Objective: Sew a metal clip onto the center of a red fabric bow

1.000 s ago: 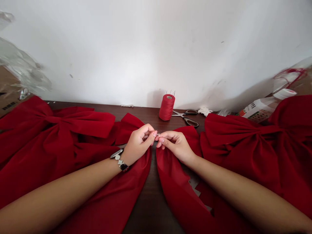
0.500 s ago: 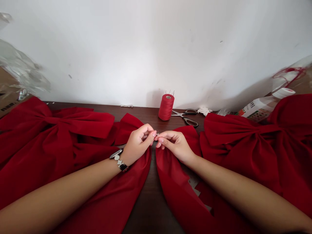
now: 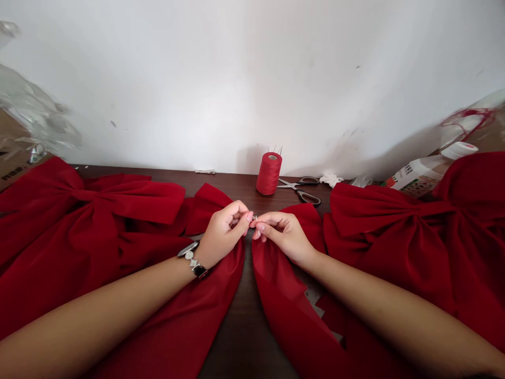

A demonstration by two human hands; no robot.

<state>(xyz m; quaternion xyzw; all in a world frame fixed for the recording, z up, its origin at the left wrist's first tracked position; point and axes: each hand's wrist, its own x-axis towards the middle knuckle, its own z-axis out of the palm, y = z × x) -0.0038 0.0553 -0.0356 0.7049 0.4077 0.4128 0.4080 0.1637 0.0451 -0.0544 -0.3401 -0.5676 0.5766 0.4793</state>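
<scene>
Here we look down on two bare forearms reaching across a dark wooden table [image 3: 240, 337] toward a white wall [image 3: 252, 79]. The left hand [image 3: 223, 231] and right hand [image 3: 282, 237] meet at the centre, their fingers [image 3: 240, 210] curled in tight pinches, with the fingertips almost touching. A thin sewing needle [image 3: 256, 222] glints between them, but we cannot tell which hand grips it, or whether any thread runs through it. Both hands are poised just above two long tails of red fabric, the left tail [image 3: 213, 316] and the right tail [image 3: 284, 300], with a narrow strip of table showing between them. A silver bracelet watch [image 3: 193, 261] circles the left wrist.

Large red fabric bows lie to either side: the left bow [image 3: 118, 205] and the right bow [image 3: 394, 221], each gathered at the centre into broad loops. Beyond the hands, by the wall, stands a spool of red thread [image 3: 269, 173] with pins poking from its top. Just to its right lie black-handled scissors [image 3: 299, 187], then a small scrap of white cloth [image 3: 330, 180]. At the far right, a white plastic bottle [image 3: 418, 179] lies on its side behind the bow. At the far left, clear plastic [image 3: 35, 110] bunches above a cardboard box [image 3: 11, 137].
</scene>
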